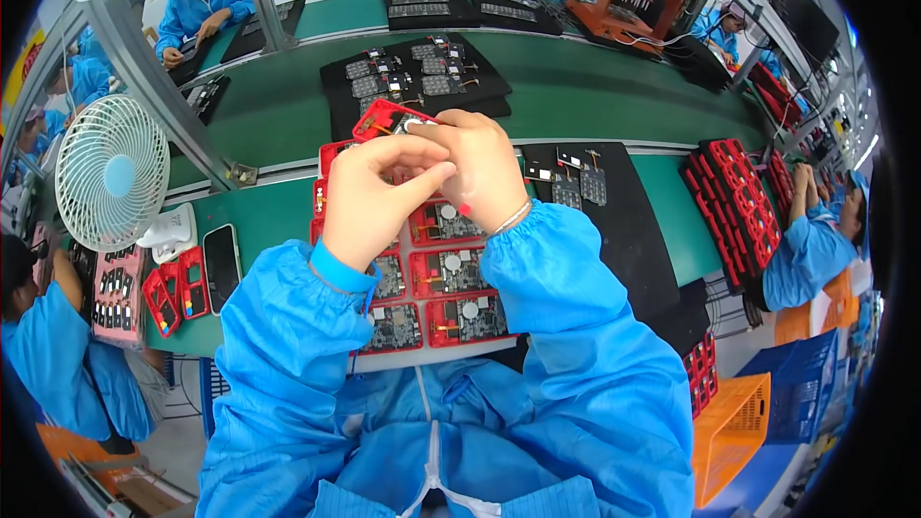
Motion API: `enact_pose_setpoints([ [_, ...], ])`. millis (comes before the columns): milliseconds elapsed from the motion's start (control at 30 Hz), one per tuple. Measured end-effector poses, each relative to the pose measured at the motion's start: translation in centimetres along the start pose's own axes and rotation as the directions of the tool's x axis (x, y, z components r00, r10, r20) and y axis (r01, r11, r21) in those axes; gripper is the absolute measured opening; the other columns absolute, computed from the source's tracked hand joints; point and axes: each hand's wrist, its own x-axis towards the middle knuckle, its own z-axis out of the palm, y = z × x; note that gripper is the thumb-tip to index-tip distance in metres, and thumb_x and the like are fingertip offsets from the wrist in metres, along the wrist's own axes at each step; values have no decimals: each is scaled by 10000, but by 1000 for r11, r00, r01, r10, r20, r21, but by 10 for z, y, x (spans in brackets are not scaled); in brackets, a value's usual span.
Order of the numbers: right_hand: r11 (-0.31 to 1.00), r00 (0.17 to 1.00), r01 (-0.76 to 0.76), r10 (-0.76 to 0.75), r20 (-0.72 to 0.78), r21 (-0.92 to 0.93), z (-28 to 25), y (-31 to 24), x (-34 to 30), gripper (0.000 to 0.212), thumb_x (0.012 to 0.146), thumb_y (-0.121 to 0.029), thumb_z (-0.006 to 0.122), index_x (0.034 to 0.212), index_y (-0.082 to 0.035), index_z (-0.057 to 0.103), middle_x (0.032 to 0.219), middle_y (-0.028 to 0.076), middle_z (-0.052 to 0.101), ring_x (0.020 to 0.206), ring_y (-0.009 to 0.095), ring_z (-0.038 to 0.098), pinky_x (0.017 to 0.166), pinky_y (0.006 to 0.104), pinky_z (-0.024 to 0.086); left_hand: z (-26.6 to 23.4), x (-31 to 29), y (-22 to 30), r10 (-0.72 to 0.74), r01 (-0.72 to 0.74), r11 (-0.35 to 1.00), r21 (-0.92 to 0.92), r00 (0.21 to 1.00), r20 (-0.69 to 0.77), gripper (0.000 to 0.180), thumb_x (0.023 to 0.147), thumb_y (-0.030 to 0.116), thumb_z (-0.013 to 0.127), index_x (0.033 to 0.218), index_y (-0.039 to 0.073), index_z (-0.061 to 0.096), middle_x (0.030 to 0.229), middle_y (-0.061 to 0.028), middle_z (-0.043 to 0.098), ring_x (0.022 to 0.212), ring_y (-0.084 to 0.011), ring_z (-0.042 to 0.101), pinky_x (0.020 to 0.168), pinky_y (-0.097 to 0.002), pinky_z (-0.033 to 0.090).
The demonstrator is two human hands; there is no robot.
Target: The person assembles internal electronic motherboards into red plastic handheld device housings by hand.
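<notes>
A red plastic case [382, 119] with a circuit board inside is held tilted above the far end of the tray. My left hand [382, 194] is closed at its near side, with thumb and forefinger bent toward the other hand. My right hand [483, 165] is closed at its right end, fingertips over the board; part of its grip is hidden. Beneath both hands lie rows of red cases [449, 270] with grey circuit boards and round silver parts, set in a pale tray [413, 358]. My forearms cover some of them.
Black mats [628, 230] bear circuit boards [568, 190] at right and more boards [443, 67] ahead. At left are a white fan [118, 176], a phone [223, 269] and red frames [194, 283]. Stacked red trays [734, 211] stand at right, near a co-worker [815, 245]. Orange crate [734, 432] below.
</notes>
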Motion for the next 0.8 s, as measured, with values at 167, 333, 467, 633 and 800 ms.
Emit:
enact_pose_setpoints([
  [167,309,822,-523,428,375,794,-41,-36,-25,358,892,-222,750,1180,-14,711,964,113,737,854,185,699,743,310,544,-17,-47,34,-38,-23,945,-326,983,-181,123,860,-11,736,979,-16,704,929,-72,726,864,-147,688,795,-274,548],
  [333,-299,820,-376,333,465,877,-63,-73,-74,463,1044,-353,524,1260,51,587,1113,141,701,970,203,701,864,349,573,8,-76,35,-52,-102,814,-572,968,-246,121,867,-9,731,981,13,696,930,-80,727,857,-153,695,751,-281,566],
  [467,-392,797,-359,344,497,847,-68,-87,-93,495,1029,-372,547,1275,56,580,1147,160,693,991,232,702,894,369,570,21,-83,39,-94,-94,795,-600,957,-274,125,879,5,729,997,24,693,912,-79,721,784,-125,677,589,-260,555],
  [633,-349,818,-344,345,460,872,-70,-87,-106,480,1024,-339,563,1302,53,576,1161,165,691,997,237,699,897,367,569,35,-89,41,-116,-84,831,-551,941,-319,131,870,-10,735,991,27,697,880,-74,710,717,-107,653,524,-245,524],
  [800,-299,813,-347,377,444,889,-71,-87,-108,450,1023,-304,575,1297,52,586,1145,163,697,1001,235,699,890,359,569,46,-90,37,-35,-107,952,-287,892,-450,131,839,-57,743,947,9,706,885,-65,682,663,-87,607,533,-225,504],
])
